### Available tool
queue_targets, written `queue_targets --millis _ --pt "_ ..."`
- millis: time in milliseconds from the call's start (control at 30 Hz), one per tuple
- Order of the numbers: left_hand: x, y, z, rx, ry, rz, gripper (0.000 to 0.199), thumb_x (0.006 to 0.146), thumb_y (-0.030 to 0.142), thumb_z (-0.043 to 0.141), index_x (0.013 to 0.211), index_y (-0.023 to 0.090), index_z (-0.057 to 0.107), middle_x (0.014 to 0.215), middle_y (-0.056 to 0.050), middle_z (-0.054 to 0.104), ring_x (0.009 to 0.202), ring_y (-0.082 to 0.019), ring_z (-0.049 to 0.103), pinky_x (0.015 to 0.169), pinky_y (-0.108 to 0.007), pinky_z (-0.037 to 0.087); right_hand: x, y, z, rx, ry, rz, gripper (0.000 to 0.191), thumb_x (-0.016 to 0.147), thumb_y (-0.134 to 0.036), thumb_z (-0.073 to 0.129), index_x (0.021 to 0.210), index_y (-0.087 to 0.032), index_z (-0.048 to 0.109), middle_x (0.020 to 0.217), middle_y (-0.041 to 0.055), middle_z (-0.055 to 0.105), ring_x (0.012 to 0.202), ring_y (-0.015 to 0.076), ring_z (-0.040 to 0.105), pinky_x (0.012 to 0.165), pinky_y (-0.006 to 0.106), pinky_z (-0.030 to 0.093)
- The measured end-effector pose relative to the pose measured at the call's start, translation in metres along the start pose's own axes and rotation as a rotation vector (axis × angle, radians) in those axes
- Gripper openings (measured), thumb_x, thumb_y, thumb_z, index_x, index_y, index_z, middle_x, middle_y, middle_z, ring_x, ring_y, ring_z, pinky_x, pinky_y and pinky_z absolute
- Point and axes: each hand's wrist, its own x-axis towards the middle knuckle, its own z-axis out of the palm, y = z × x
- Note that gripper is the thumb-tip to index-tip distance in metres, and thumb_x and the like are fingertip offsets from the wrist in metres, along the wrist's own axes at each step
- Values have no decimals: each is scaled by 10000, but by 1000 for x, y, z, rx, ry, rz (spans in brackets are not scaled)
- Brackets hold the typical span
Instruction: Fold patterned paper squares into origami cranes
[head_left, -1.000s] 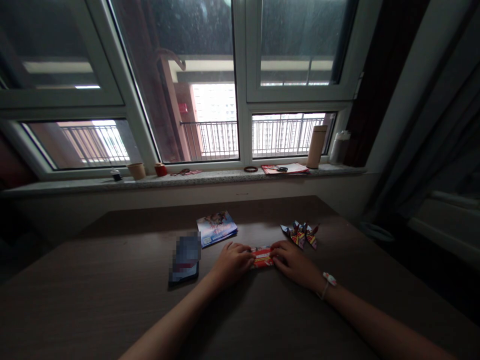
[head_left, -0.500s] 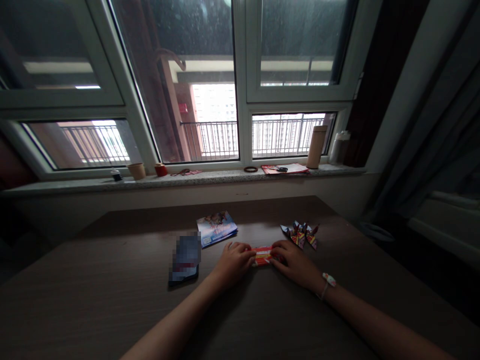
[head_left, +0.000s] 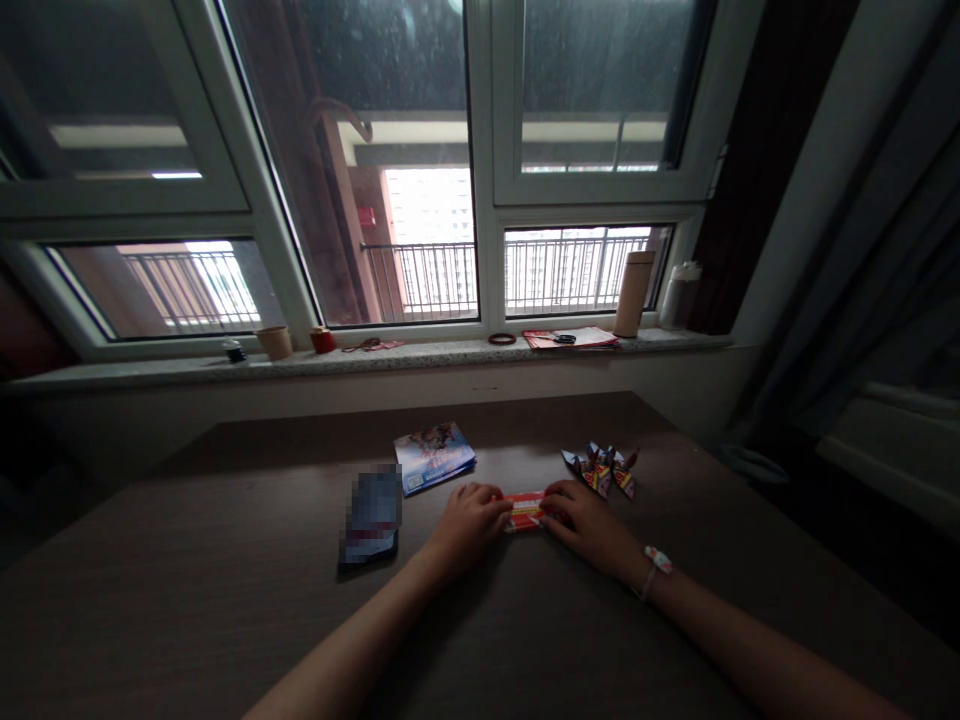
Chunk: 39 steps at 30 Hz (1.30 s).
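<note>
Between my two hands a small folded piece of red and yellow printed paper [head_left: 525, 511] lies on the dark wooden table [head_left: 225, 620]. The fingers of my left hand [head_left: 471, 522] are closed on its left end. At its right end, the thumb and fingers of my right hand [head_left: 586, 520] pinch it; a bracelet circles that wrist. Several folded paper pieces with pointed tips [head_left: 607, 470] lie just beyond my right hand. Up and to the left of my left hand is a stack of printed blue sheets [head_left: 435, 455].
A phone-like dark object [head_left: 371, 515], partly blurred out, rests left of my left hand. Along the window sill [head_left: 442, 352] stand a paper cup [head_left: 274, 342], a red spool-like item [head_left: 322, 341], a tan bottle [head_left: 634, 292] and a white bottle [head_left: 681, 296]. Scissors [head_left: 564, 339] lie there on red papers.
</note>
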Motion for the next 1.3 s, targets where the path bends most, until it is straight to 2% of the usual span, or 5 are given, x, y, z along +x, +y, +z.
queue_targets --millis 367,700,833,1133,1300 --pt "-4 13 -4 11 46 22 220 923 313 547 1055 258 715 1032 -68 656 964 -224 545 919 -402 433 0 2 1 -89 53 -17 207 936 -253 517 1042 -243 695 1084 84 591 1030 222 566 929 374 472" --pt "-8 32 -15 -33 8 7 219 916 400 559 1012 284 718 997 -43 638 995 -230 522 1060 -522 303 -1 -12 1 -209 81 84 209 919 -320 538 1006 -236 710 1043 103 556 1031 266 517 938 438 442" --pt "-8 36 -12 -52 0 25 209 914 389 568 992 271 721 971 -43 639 991 -227 523 1057 -504 318 -1 -12 6 -177 55 101 226 926 -300 526 1057 -219 692 1026 103 552 998 248 531 916 411 458" --pt "-7 29 -2 -125 56 39 176 874 333 633 1007 292 740 1143 -60 645 1093 -255 509 1036 -475 365 4 -1 9 -101 21 19 285 963 -247 457 1175 -231 647 1131 104 574 1069 234 545 958 400 457" --pt "-5 23 -1 -157 4 22 178 878 308 631 1020 319 739 1094 -34 682 1106 -251 519 1058 -502 324 4 0 9 -61 21 1 288 965 -252 455 1176 -238 651 1176 104 578 1104 230 549 980 395 456"
